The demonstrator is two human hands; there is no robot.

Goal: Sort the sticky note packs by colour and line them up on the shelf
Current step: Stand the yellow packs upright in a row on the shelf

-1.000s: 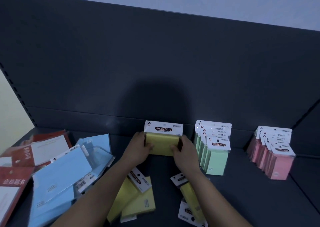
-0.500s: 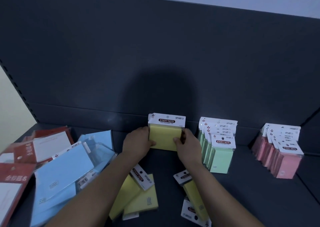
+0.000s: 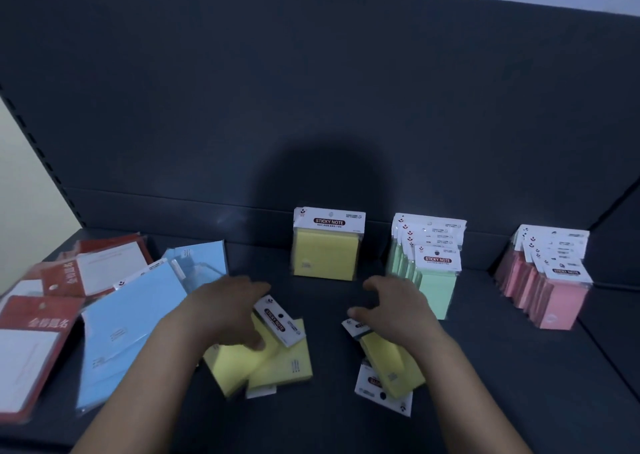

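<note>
Square yellow sticky note pack point(image 3: 327, 249) stands on dark shelf point(image 3: 485, 401). Left hand point(image 3: 228, 310) and right hand point(image 3: 394, 310), grips open, empty, hover over loose yellow packs point(image 3: 284, 367), probably to grasp another.

Yellow pack point(image 3: 327, 247) upright on shelf point(image 3: 502, 401); left hand point(image 3: 227, 310), right hand point(image 3: 393, 310) empty nearby.

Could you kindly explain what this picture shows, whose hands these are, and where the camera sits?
There is no machine: a person wears a camera on the head, looking down at both bare hands. The left hand and right hand reach open over loose yellow packs lying flat on the dark shelf; neither plainly holds anything. Behind them one yellow pack stands upright, beside a green row and a pink row. At the left lie blue packs and red packs, heaped.
</note>
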